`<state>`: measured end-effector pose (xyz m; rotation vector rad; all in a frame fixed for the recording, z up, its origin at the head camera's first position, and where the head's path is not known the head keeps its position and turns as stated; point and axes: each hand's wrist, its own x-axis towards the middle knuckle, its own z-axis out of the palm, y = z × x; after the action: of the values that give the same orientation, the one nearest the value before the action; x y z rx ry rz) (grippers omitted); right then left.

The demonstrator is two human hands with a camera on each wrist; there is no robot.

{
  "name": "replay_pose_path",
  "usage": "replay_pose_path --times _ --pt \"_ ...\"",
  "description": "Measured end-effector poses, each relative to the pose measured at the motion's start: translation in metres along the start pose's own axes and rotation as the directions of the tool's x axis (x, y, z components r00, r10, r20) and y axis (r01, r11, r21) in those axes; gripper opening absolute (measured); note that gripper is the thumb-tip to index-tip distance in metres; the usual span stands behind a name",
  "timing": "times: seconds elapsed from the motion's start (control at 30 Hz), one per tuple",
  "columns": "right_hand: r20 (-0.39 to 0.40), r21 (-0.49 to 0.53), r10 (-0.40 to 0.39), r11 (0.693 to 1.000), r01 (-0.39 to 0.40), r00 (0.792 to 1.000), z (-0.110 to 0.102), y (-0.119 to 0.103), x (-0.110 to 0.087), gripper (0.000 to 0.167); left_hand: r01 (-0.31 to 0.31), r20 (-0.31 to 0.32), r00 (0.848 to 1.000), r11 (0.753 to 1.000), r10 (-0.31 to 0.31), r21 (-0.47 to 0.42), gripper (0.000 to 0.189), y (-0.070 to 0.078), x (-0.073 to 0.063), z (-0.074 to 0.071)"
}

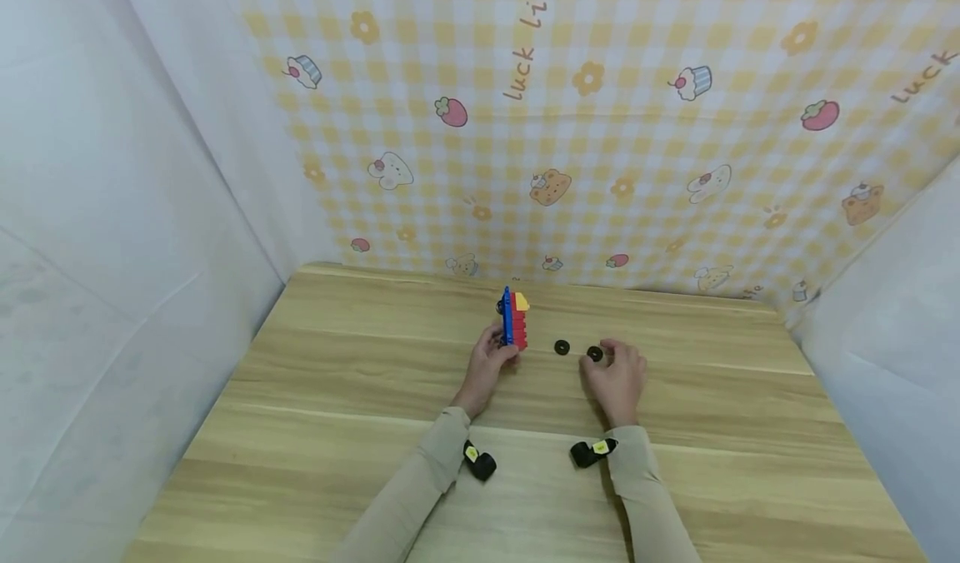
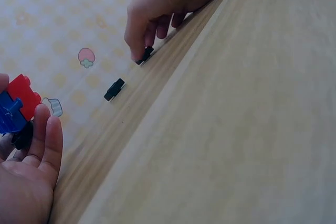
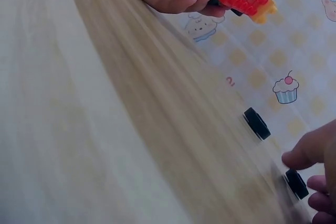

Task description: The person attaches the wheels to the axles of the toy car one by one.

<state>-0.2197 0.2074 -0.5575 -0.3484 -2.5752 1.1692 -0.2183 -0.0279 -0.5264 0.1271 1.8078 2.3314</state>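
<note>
My left hand (image 1: 486, 371) grips a small toy building-block vehicle (image 1: 517, 321) by its near end, raised above the wooden table. The vehicle has a blue base, a red studded body and a yellow block at its far end. A black wheel (image 2: 22, 136) shows under its base in the left wrist view. To the right, my right hand (image 1: 618, 378) is low over the table, with thumb and fingers around a loose black wheel (image 1: 595, 353). Another loose black wheel (image 1: 562, 347) lies flat on the wood between the two hands.
The wooden table (image 1: 315, 363) ends at the back against a yellow checked cloth (image 1: 495, 155) with printed cakes and fruit. White sheets (image 1: 112, 255) hang at both sides. A black wrist camera (image 1: 480, 463) is on each wrist.
</note>
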Motion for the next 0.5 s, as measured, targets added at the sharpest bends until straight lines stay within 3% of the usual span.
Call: replay_pose_path --times 0.27,0.5 --pt "-0.019 -0.049 -0.024 0.999 0.023 1.000 0.002 0.000 0.000 0.036 0.009 -0.028 1.000 1.000 -0.009 -0.007 0.054 -0.024 0.014 -0.004" --pt "-0.045 0.119 0.028 0.993 -0.023 0.999 0.004 -0.002 -0.002 0.037 0.002 -0.015 1.000 1.000 -0.002 -0.025 0.054 -0.028 0.013 -0.006"
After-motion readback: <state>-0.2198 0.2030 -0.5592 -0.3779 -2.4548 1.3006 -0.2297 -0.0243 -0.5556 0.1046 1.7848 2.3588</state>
